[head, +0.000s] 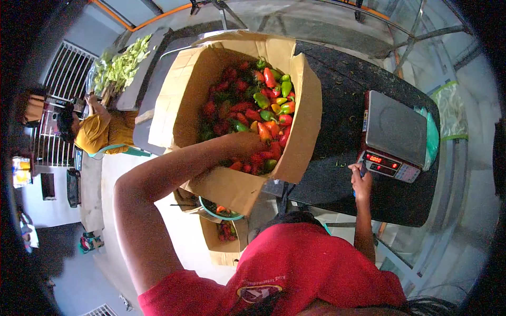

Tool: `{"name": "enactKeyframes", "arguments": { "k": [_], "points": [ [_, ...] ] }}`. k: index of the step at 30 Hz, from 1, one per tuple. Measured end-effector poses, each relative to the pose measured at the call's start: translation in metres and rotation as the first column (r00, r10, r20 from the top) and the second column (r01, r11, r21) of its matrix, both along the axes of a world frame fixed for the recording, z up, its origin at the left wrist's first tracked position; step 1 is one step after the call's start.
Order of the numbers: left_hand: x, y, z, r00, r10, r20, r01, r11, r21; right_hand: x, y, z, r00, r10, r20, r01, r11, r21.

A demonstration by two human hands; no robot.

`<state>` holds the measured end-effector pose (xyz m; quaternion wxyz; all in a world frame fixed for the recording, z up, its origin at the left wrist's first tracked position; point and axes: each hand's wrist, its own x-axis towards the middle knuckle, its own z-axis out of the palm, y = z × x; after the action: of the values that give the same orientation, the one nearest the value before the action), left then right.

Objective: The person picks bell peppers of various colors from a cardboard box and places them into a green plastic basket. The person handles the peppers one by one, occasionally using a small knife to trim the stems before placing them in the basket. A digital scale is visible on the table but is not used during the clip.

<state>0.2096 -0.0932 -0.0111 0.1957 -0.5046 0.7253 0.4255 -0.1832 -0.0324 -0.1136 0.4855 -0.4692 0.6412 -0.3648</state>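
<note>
A large open cardboard box (304, 118) holds many red, green and orange peppers (272, 106). My left arm reaches over its near flap, and my left hand (253, 143) is down among the peppers with its fingers hidden. My right hand (360, 182) is closed around a slim dark-blue object (363, 169), whose exact kind I cannot tell. That hand is by the near left corner of a digital scale (395, 122). The scale's metal pan carries nothing, and its red display is lit.
Box and scale stand on a black table (336, 91). A green plastic bag (431, 138) lies beyond the scale. Below the box are a teal-rimmed basin (233, 217) and another carton (223, 254) with peppers. At the far left, a person in yellow (95, 130) sits near leafy greens (126, 65).
</note>
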Motion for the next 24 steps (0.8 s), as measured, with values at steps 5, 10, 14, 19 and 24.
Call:
{"name": "enactKeyframes", "arguments": {
  "k": [5,10,14,19,24],
  "points": [
    [0.012,-0.005,-0.066,0.954,-0.296,0.054,0.298,0.954,-0.034,0.007,0.001,-0.005,1.000,-0.013,-0.005,0.013,1.000,-0.018],
    [0.002,-0.005,-0.035,0.927,-0.364,0.085,0.370,0.927,-0.062,-0.005,0.015,-0.017,0.998,-0.050,0.028,0.051,0.998,-0.047],
    [0.007,0.007,-0.036,0.963,-0.250,-0.100,0.243,0.967,-0.079,-0.006,0.016,-0.010,0.997,-0.048,0.058,0.050,0.998,-0.028],
    [0.001,-0.015,-0.005,0.984,0.000,-0.179,-0.001,1.000,0.000,0.003,0.012,0.009,0.993,-0.071,0.097,0.070,0.997,0.016],
    [-0.012,-0.009,0.108,0.332,0.542,-0.772,-0.607,0.749,0.266,0.031,0.007,0.071,0.963,-0.027,0.267,0.025,1.000,0.011]
  ]
}}
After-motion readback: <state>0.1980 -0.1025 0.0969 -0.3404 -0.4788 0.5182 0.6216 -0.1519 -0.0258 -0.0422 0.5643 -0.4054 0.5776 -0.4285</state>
